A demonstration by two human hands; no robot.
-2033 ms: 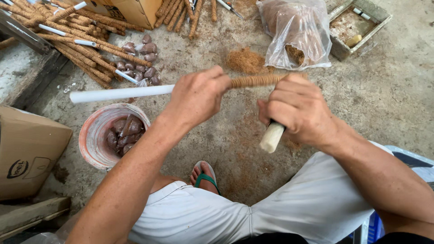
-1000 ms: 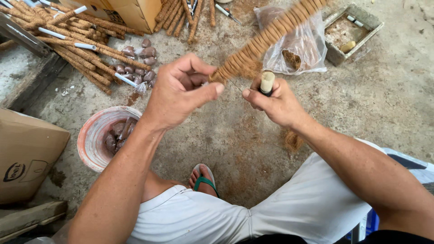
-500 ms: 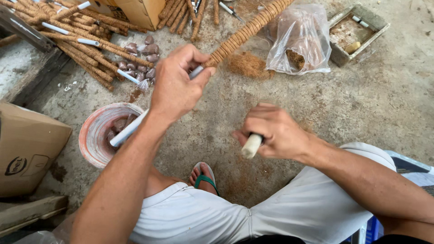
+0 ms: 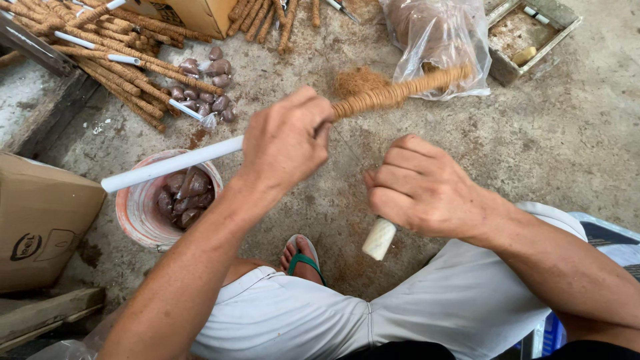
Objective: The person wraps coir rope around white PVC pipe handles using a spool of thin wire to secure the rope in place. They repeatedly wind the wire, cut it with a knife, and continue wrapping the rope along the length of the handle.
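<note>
Fingers of left hand point(image 4: 287, 143) clamped round white plastic pipe half-wrapped in brown coir point(image 4: 280, 137), held level above pink bucket point(image 4: 137, 217); right hand point(image 4: 420, 187) fisted on pale thread spool point(image 4: 379, 239), thread apparently taut for winding.

1. Your left hand point(image 4: 287, 140) grips a long white pipe point(image 4: 170, 165) held nearly level above the concrete, its bare end reaching out over a bucket.
2. Beyond your fist, the pipe's far part wears a tight brown fibre wrapping point(image 4: 397, 92), tilting slightly upward toward the plastic bag.
3. Your right hand point(image 4: 423, 187) closes around a pale, cream-coloured spool point(image 4: 379, 239), which points downward below your palm.
4. A thin thread point(image 4: 347, 143) runs from the wrapping toward your right hand.
</note>
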